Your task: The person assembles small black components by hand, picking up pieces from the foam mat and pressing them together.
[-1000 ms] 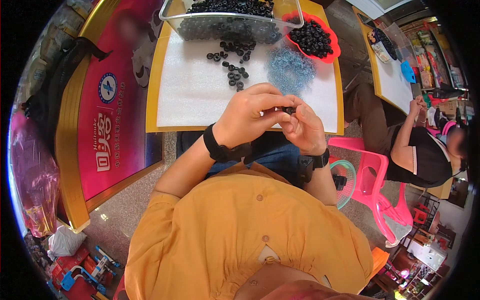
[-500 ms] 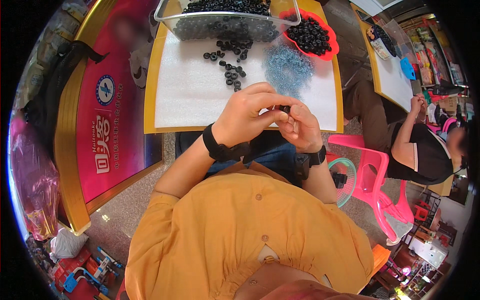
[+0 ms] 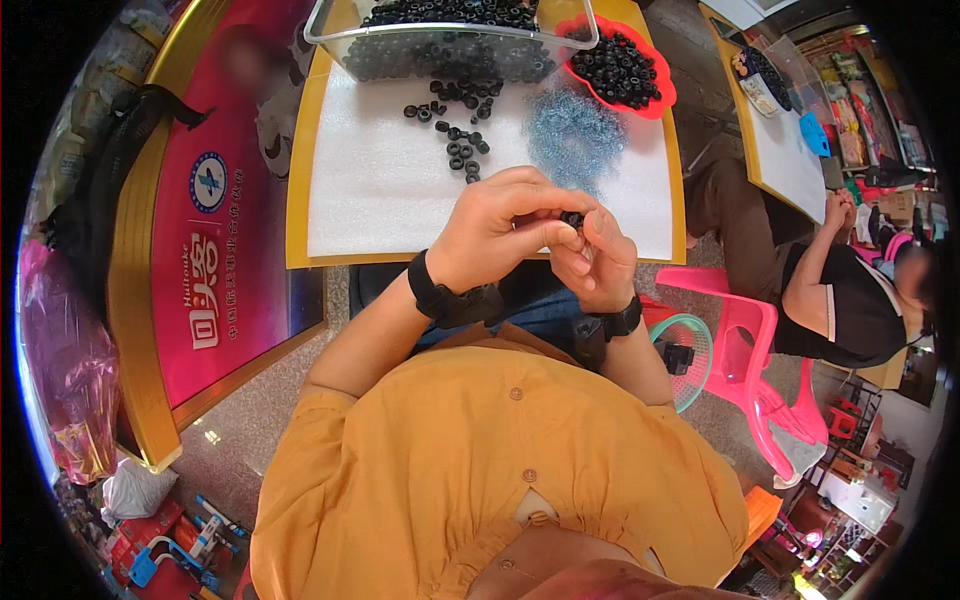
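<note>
My left hand (image 3: 500, 222) is closed, with thumb and fingertips pinching a small black ring-shaped part (image 3: 572, 218). My right hand (image 3: 603, 262) is closed on the same part from the other side, its fingers curled. Both hands are just above the near edge of a white-topped table (image 3: 375, 205). Beyond them lie several loose black ring-shaped parts (image 3: 463, 150). To their right spreads a pile of tiny translucent blue pieces (image 3: 572, 135). A clear plastic bin (image 3: 335, 38) full of black parts stands at the back, beside a red scalloped bowl (image 3: 668, 92) with more of them.
A pink plastic chair (image 3: 742, 335) and a green mesh basket (image 3: 697, 375) are to my right. Farther right, another person (image 3: 850, 310) is beside a second white-topped table (image 3: 772, 150). A gold-framed pink panel (image 3: 235, 240) flanks my left side.
Both hands keep their pinch on the black part. My right hand and wrist have turned slightly, and the part shows a little more between the fingertips.
</note>
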`<state>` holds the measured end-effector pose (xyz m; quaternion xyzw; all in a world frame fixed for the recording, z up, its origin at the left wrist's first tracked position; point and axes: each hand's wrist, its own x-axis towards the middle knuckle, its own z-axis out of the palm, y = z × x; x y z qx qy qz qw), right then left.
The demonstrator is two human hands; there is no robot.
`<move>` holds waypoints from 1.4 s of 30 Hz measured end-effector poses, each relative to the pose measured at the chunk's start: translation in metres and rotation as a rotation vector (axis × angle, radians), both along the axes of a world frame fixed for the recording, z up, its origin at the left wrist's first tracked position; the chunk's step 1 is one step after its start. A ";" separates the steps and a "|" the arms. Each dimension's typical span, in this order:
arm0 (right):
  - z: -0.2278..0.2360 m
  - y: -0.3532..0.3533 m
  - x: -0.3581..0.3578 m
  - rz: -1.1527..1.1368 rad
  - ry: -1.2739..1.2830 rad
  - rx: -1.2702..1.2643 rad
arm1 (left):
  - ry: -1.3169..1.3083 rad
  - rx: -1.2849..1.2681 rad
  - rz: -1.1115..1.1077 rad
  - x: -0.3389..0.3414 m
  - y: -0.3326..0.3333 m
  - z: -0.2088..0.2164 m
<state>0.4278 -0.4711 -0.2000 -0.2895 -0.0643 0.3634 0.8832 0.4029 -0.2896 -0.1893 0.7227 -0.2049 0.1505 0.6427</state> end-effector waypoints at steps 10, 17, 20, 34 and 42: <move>-0.001 0.003 -0.003 0.007 -0.026 0.053 | -0.017 -0.050 -0.001 -0.003 -0.006 0.000; -0.009 0.000 0.003 0.040 -0.112 -0.009 | -0.042 0.070 -0.009 -0.002 0.001 0.010; -0.017 -0.003 0.003 0.070 -0.106 -0.024 | -0.044 0.158 -0.034 -0.003 0.006 0.016; -0.001 0.000 -0.007 0.055 -0.142 -0.031 | -0.129 0.002 -0.180 0.001 0.006 -0.004; 0.007 0.012 -0.024 -0.127 -0.223 -0.051 | -0.125 -0.013 -0.220 -0.001 0.005 -0.002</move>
